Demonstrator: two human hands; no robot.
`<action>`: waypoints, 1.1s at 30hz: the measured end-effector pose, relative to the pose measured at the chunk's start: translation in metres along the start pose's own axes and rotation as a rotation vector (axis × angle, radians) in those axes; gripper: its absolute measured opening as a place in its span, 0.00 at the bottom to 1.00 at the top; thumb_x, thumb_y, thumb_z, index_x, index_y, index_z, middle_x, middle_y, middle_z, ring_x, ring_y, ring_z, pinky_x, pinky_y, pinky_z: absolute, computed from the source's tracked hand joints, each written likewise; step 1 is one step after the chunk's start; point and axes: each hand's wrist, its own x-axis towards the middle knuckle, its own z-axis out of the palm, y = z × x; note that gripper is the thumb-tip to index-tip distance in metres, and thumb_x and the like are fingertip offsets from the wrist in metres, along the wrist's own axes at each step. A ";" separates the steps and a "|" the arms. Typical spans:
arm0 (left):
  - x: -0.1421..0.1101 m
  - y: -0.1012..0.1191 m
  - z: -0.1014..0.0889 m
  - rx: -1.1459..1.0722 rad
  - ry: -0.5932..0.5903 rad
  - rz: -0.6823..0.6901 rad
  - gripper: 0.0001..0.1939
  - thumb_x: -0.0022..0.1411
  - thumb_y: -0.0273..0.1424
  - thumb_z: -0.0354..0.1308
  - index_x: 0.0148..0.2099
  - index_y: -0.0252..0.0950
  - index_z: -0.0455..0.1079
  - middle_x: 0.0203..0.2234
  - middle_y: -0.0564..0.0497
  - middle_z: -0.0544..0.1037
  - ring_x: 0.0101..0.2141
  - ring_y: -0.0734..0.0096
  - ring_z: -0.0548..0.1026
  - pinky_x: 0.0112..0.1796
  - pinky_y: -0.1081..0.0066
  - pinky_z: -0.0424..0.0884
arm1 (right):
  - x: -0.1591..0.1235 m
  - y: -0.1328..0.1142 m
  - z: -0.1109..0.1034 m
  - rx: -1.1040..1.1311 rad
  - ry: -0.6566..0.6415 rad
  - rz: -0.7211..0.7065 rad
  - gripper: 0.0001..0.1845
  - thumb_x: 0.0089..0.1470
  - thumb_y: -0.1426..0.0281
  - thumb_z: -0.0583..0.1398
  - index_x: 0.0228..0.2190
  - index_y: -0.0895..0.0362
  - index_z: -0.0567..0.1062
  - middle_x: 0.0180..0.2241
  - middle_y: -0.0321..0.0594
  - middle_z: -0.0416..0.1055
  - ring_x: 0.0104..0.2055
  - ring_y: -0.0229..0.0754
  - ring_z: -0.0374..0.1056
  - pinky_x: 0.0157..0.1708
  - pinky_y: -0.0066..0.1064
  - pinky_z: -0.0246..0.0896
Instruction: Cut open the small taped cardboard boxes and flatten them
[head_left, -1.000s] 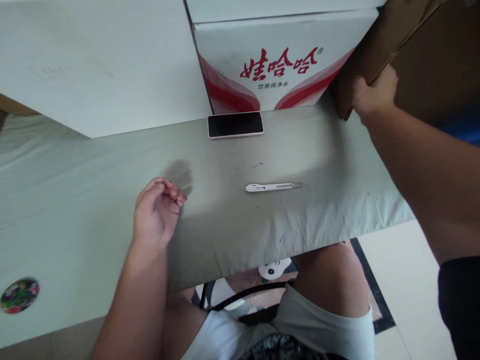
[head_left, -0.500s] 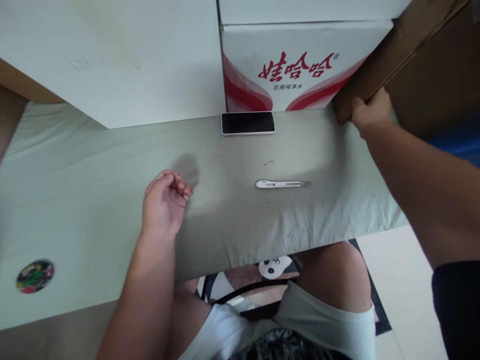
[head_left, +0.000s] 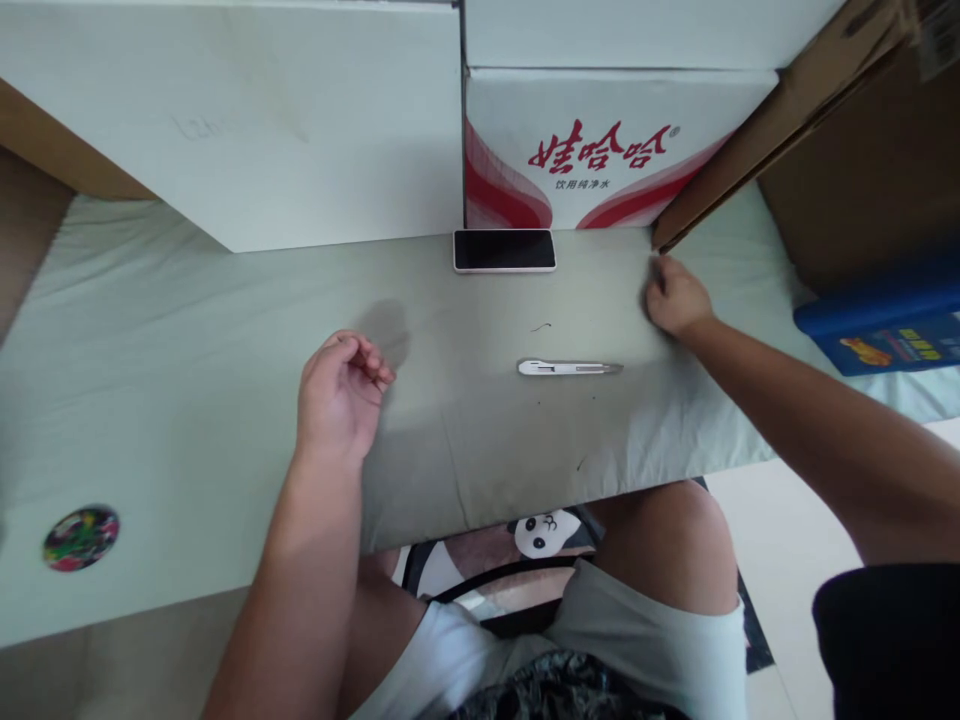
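My left hand [head_left: 343, 393] hovers over the left half of the green-grey sheet, palm turned up and fingers loosely curled. Nothing lies in it. On the right, my right hand [head_left: 679, 300] is low over the sheet with its fingers bent inward, just in front of the bottom corner of a brown cardboard box [head_left: 724, 165]. What its fingers hold, if anything, is hidden. A white utility knife [head_left: 559, 368] lies between the hands, blade end to the right. Behind it, a phone with a black screen [head_left: 505, 251] rests against a white-and-red carton [head_left: 600, 150].
A large white box [head_left: 300, 130] stands at the back left. At far right is a blue package [head_left: 889, 320] beside dark brown cardboard. A colourful round disc [head_left: 81, 537] lies at the left front of the sheet [head_left: 202, 400]. Small dark bits are scattered near the knife.
My right hand has come away from the brown box edge, moving left and toward me. More of the blue package shows now. My left hand stays about where it was.
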 end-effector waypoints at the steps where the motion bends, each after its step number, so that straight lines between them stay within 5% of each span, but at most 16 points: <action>1: -0.001 0.001 0.001 -0.001 -0.003 -0.003 0.08 0.55 0.29 0.64 0.26 0.37 0.70 0.19 0.56 0.66 0.20 0.77 0.67 0.23 0.78 0.68 | -0.014 -0.005 0.001 -0.011 -0.043 -0.019 0.27 0.67 0.69 0.57 0.64 0.61 0.72 0.69 0.60 0.65 0.73 0.60 0.62 0.74 0.56 0.56; 5: -0.004 0.006 0.004 -0.018 -0.013 0.009 0.10 0.57 0.31 0.64 0.26 0.37 0.68 0.19 0.56 0.65 0.20 0.77 0.67 0.23 0.78 0.68 | -0.059 -0.031 -0.013 -0.037 -0.198 -0.097 0.29 0.61 0.66 0.56 0.61 0.58 0.77 0.68 0.52 0.70 0.73 0.60 0.63 0.75 0.54 0.58; 9: -0.010 0.013 0.002 -0.076 -0.044 0.047 0.11 0.54 0.32 0.66 0.25 0.38 0.67 0.19 0.57 0.64 0.20 0.77 0.65 0.24 0.77 0.66 | -0.076 -0.072 -0.044 -0.051 -0.302 -0.183 0.25 0.60 0.63 0.56 0.55 0.52 0.82 0.49 0.44 0.84 0.43 0.54 0.82 0.55 0.50 0.78; 12: -0.017 0.022 -0.005 -0.151 -0.052 0.073 0.10 0.54 0.32 0.64 0.26 0.38 0.66 0.19 0.56 0.64 0.20 0.77 0.65 0.24 0.77 0.67 | -0.082 -0.122 -0.059 -0.057 -0.339 -0.287 0.25 0.60 0.63 0.56 0.55 0.51 0.81 0.46 0.41 0.85 0.25 0.46 0.74 0.43 0.47 0.79; 16: -0.025 0.038 -0.023 -0.260 -0.022 0.087 0.10 0.54 0.32 0.64 0.26 0.38 0.66 0.20 0.57 0.64 0.20 0.77 0.65 0.24 0.77 0.66 | -0.087 -0.211 -0.058 -0.025 -0.381 -0.528 0.24 0.63 0.62 0.56 0.57 0.52 0.80 0.54 0.43 0.82 0.24 0.43 0.73 0.43 0.46 0.78; 21: -0.030 0.057 -0.058 -0.344 0.043 0.132 0.11 0.58 0.34 0.62 0.27 0.38 0.65 0.20 0.56 0.63 0.21 0.77 0.64 0.26 0.76 0.65 | -0.085 -0.330 -0.020 0.101 -0.396 -0.898 0.21 0.64 0.66 0.55 0.54 0.53 0.80 0.58 0.45 0.80 0.40 0.49 0.81 0.49 0.46 0.79; 26: -0.031 0.069 -0.098 -0.412 0.085 0.139 0.12 0.58 0.35 0.62 0.28 0.39 0.63 0.21 0.57 0.61 0.22 0.77 0.64 0.27 0.76 0.64 | -0.067 -0.451 0.042 0.224 -0.325 -1.143 0.20 0.60 0.73 0.57 0.51 0.52 0.80 0.57 0.43 0.79 0.59 0.52 0.78 0.62 0.49 0.74; 30: -0.031 0.075 -0.125 -0.474 0.132 0.113 0.12 0.53 0.37 0.62 0.28 0.38 0.63 0.22 0.57 0.60 0.23 0.78 0.63 0.27 0.75 0.63 | -0.028 -0.568 0.088 0.314 -0.248 -1.009 0.21 0.54 0.78 0.63 0.48 0.53 0.82 0.63 0.45 0.73 0.67 0.52 0.70 0.68 0.48 0.70; 33: -0.031 0.079 -0.136 -0.509 0.128 0.124 0.13 0.53 0.38 0.63 0.27 0.39 0.62 0.22 0.57 0.57 0.23 0.77 0.62 0.28 0.74 0.63 | 0.018 -0.655 0.112 0.343 -0.181 -0.862 0.20 0.57 0.78 0.62 0.52 0.60 0.79 0.71 0.49 0.59 0.76 0.57 0.58 0.74 0.57 0.58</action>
